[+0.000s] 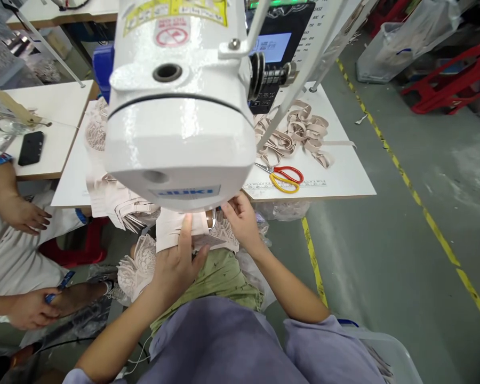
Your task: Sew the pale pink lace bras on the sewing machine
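A white sewing machine head (pixel 180 138) looms over the work and hides part of it. Under it lies a beige fabric piece (pixel 168 229), with lace showing (pixel 224 229) on its right side. My left hand (pixel 174 266) rests on the fabric, fingers stretched out and flat. Close to the metal presser clamp (pixel 213 218), my right hand (pixel 242 221) has its thumb and index finger drawn together; what is between them is hidden. Gathered beige lace (pixel 138 266) hangs beside my left wrist, and a stack of beige pieces (pixel 124 205) lies at the table's left edge.
Red-and-yellow-handled scissors (pixel 284 177) and coiled beige straps (pixel 300 130) lie on the white tabletop (pixel 344 170). A control panel (pixel 278 50) stands behind. At left, another person's hand (pixel 22 213) is near a table with a phone (pixel 31 148). A plastic bin (pixel 392 346) stands at lower right.
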Demonstrator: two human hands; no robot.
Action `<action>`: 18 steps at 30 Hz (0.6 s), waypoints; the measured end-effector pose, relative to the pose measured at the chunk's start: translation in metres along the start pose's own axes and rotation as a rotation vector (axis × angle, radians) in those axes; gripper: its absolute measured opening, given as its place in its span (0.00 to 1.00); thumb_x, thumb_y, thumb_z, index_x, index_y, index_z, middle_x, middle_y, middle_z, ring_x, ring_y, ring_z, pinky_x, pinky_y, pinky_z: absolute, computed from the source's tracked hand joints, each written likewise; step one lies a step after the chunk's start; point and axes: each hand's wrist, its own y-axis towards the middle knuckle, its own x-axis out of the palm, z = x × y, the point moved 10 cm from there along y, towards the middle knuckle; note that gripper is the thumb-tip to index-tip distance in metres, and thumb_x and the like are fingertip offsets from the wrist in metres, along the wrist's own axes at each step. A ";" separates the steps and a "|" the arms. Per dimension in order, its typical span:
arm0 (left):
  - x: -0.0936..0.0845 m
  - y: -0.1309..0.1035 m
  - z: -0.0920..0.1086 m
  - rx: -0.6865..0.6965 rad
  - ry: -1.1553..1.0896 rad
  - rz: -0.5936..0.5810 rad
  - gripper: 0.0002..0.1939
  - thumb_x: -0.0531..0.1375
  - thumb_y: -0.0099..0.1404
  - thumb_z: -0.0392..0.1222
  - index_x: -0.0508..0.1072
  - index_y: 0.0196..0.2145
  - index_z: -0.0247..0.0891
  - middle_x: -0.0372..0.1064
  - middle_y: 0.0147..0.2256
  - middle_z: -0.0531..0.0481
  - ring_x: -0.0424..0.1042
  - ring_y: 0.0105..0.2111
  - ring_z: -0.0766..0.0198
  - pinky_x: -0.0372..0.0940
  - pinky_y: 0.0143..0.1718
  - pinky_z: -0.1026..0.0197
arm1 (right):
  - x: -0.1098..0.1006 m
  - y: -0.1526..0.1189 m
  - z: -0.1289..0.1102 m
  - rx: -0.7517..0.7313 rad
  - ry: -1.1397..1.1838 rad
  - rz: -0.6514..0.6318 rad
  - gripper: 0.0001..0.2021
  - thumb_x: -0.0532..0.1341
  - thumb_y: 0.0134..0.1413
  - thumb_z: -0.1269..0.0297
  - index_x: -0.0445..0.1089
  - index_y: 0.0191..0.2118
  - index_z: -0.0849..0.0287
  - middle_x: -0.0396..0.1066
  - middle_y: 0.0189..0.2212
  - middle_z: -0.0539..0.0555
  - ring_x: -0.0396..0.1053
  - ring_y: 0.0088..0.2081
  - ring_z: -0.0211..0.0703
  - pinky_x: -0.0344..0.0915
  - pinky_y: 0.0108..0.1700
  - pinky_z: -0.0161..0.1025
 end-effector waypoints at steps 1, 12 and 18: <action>-0.001 -0.001 0.000 0.001 -0.001 0.028 0.42 0.58 0.70 0.51 0.42 0.71 0.31 0.68 0.56 0.28 0.74 0.51 0.44 0.72 0.46 0.51 | 0.002 -0.005 0.003 0.033 0.026 -0.019 0.15 0.59 0.62 0.52 0.67 0.49 0.55 0.70 0.39 0.53 0.67 0.34 0.38 0.67 0.36 0.37; 0.012 -0.055 0.070 0.173 -0.019 0.065 0.48 0.57 0.71 0.50 0.33 0.70 0.18 0.74 0.48 0.26 0.76 0.48 0.43 0.73 0.45 0.50 | 0.004 -0.077 -0.012 0.154 -0.151 -0.221 0.13 0.63 0.59 0.52 0.72 0.45 0.55 0.74 0.37 0.53 0.70 0.39 0.44 0.67 0.41 0.40; -0.020 -0.052 0.038 0.068 -0.423 -0.051 0.25 0.54 0.72 0.39 0.56 0.64 0.38 0.77 0.33 0.49 0.75 0.26 0.64 0.70 0.31 0.62 | 0.020 -0.098 0.004 0.408 0.139 -0.335 0.12 0.62 0.59 0.53 0.73 0.35 0.57 0.71 0.27 0.49 0.67 0.28 0.38 0.62 0.30 0.34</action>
